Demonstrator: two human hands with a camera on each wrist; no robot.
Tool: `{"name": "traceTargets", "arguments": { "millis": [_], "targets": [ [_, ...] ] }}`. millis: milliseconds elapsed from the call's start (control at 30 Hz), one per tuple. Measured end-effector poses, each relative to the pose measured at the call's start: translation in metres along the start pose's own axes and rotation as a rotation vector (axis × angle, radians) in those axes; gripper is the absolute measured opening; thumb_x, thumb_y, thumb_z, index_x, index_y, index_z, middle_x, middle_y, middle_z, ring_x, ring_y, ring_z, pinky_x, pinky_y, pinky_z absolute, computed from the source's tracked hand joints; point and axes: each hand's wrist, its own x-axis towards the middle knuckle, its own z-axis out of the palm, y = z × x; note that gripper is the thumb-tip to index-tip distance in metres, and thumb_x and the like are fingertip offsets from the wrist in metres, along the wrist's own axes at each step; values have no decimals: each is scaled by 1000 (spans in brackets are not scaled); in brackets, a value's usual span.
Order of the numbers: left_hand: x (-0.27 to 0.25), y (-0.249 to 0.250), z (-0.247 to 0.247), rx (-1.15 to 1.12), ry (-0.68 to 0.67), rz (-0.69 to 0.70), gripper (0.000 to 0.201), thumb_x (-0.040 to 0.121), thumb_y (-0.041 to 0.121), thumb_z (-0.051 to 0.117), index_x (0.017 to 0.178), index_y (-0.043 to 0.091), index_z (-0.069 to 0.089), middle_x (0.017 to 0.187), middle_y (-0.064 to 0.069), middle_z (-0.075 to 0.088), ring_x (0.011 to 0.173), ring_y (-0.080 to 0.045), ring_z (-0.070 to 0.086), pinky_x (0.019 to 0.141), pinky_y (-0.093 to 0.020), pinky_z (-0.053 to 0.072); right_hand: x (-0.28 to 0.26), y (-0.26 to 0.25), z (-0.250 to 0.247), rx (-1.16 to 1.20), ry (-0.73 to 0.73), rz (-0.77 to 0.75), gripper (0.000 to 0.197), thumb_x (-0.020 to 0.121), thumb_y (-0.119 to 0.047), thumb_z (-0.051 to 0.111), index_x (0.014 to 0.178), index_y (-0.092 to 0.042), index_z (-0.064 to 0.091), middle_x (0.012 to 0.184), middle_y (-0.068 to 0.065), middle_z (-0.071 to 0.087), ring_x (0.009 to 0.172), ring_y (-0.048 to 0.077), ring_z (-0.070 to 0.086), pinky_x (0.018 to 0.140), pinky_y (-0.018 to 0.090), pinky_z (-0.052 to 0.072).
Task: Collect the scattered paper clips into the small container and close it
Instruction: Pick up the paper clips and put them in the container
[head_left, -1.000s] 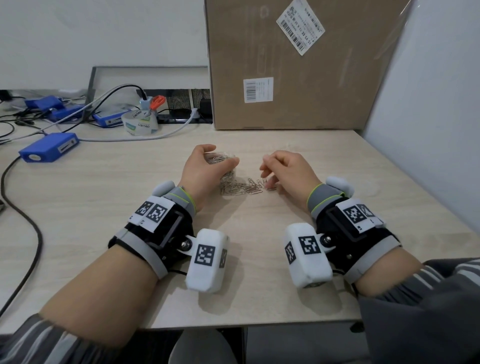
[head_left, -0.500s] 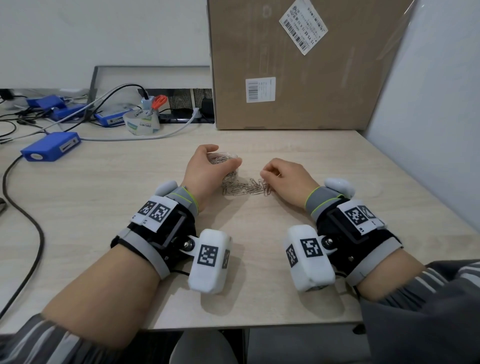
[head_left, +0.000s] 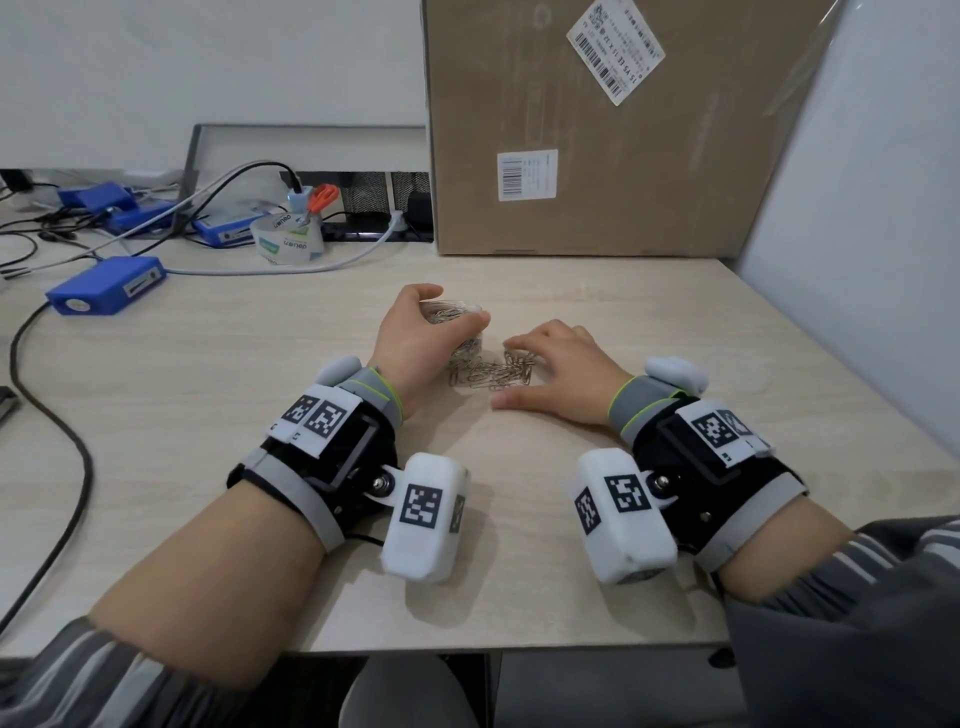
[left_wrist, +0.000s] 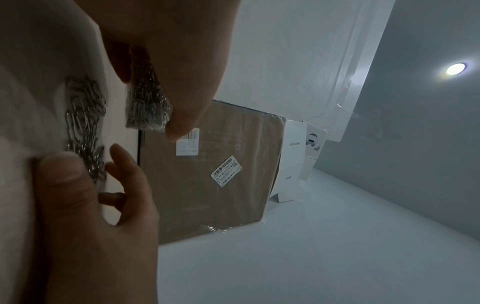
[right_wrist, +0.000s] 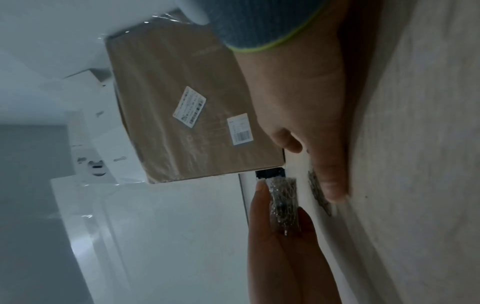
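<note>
While both hands sit on the desk:
left hand (head_left: 415, 338): fingers curled round the clear container (head_left: 460, 318)
right hand (head_left: 563, 371): fingers flat and spread, fingertips on the paper clips (head_left: 488, 371)

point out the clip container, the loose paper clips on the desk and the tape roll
clip container (head_left: 457, 312), head view, clip-filled open top inside the left hand's grip
loose paper clips (head_left: 491, 374), head view, middle of the pile
tape roll (head_left: 289, 240), head view, its printed side

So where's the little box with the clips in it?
The little box is in the left hand, mid-table, just behind the loose clips and left of the right hand.
</note>
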Motion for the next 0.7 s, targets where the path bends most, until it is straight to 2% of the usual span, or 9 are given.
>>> {"name": "traceTargets", "arguments": {
  "millis": [100,167,200,367,467,700],
  "targets": [
    [0,0,0,1,5,-2,63,74,31,80,126,17,49,117,-5,60,104,-16,62,92,-31,51,7,3,4,85,62,-56,45,76,-46,69,113,-22,60,107,0,46,99,17,47,91,29,39],
    [0,-1,0,0,0,-8,63,72,32,80,125,17,49,117,-5,60,105,-18,62,95,-35,51,8,4,6,106,80,-89,32,80,-37,68,105,-17,61,100,-1,46,84,12,45,79,25,36],
    [0,-2,0,1,-5,-10,64,71,33,81,125,18,49,117,-5,60,105,-18,62,96,-37,51,9,4,6,106,89,-104,27,82,-33,67,102,-16,61,98,0,47,82,12,45,76,24,35],
    [0,-3,0,4,-14,-20,66,70,36,81,125,18,50,116,-4,60,105,-18,62,97,-38,51,11,4,6,56,129,-137,16,86,-23,62,96,-10,60,91,1,49,82,16,47,74,26,35],
    [1,-3,0,6,-15,-20,66,70,35,81,125,18,50,116,-4,60,105,-18,63,97,-38,51,11,3,5,20,129,-141,15,87,-22,60,97,-9,59,94,5,53,85,17,47,76,29,36],
    [1,-3,0,-3,-27,-27,73,59,44,80,122,21,50,115,-3,61,103,-18,64,94,-37,52,6,-7,-1,-165,135,-145,16,86,-19,52,99,-11,59,102,9,61,95,28,56,79,35,42]
  ]
}}
